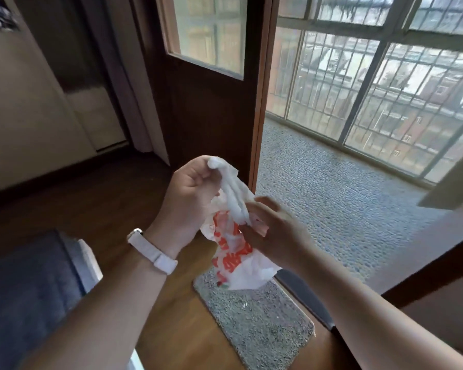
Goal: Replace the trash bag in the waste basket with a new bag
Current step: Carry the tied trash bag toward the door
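Window: fills 1 to 3 o'clock, barred, with buildings beyond it.
Balcony floor: pebbled grey, at 3 o'clock under the window.
Door: dark wood with a glass pane, at 12 o'clock, standing open to the balcony.
Wood floor: brown boards, from 9 o'clock to the centre.
Blue furniture: at 8 o'clock, cut off by the frame; I cannot tell what kind it is.
Mat: grey, at 6 o'clock, lying on the boards by the door sill.
Bag: white plastic with red print, at the centre, held up in the air between both hands and well above the mat. It is crumpled and not yet opened out. By its limp, clean look it is probably the new bag.
Left hand: just at 11 o'clock of the bag, fingers curled tight around the bunched top end, likely to anchor it while the other hand works.
Right hand: at 3 o'clock of the bag and motion-blurred. Thumb and fingers seem to pinch a layer at mid-length, probably to part the film and find the mouth.
Wristband: white, on the left wrist.
Basket: not in view, so lining it seems some way off.
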A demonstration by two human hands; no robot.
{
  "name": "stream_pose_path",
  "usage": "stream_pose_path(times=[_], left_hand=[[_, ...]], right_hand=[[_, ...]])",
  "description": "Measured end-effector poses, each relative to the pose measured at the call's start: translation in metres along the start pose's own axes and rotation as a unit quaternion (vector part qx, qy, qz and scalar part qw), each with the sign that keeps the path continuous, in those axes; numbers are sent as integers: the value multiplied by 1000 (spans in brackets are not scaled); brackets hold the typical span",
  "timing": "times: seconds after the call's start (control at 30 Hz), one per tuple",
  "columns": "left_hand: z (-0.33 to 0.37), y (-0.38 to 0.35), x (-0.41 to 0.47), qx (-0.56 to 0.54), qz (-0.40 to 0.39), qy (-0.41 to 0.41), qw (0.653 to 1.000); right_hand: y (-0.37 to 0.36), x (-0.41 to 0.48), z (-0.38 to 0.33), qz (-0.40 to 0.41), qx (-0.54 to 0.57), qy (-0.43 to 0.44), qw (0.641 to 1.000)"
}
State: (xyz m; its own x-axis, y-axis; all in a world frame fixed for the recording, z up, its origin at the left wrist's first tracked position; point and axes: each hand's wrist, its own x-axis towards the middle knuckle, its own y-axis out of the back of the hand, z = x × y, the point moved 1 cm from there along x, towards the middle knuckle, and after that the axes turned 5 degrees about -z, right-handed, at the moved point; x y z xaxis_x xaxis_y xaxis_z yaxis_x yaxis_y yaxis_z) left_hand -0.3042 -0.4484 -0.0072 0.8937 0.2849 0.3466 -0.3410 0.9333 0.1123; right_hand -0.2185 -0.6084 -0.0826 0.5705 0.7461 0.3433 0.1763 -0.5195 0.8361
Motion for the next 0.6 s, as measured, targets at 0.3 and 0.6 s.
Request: stream_pose_path(times=[0.3, 0.6], left_hand=[[-26, 66, 25, 16, 101, 27, 994], [-59, 88, 117, 92, 185, 36, 978]], right_hand=[[-55, 97, 3, -42, 85, 65, 993], [-84, 219, 56, -79, 164, 156, 971]])
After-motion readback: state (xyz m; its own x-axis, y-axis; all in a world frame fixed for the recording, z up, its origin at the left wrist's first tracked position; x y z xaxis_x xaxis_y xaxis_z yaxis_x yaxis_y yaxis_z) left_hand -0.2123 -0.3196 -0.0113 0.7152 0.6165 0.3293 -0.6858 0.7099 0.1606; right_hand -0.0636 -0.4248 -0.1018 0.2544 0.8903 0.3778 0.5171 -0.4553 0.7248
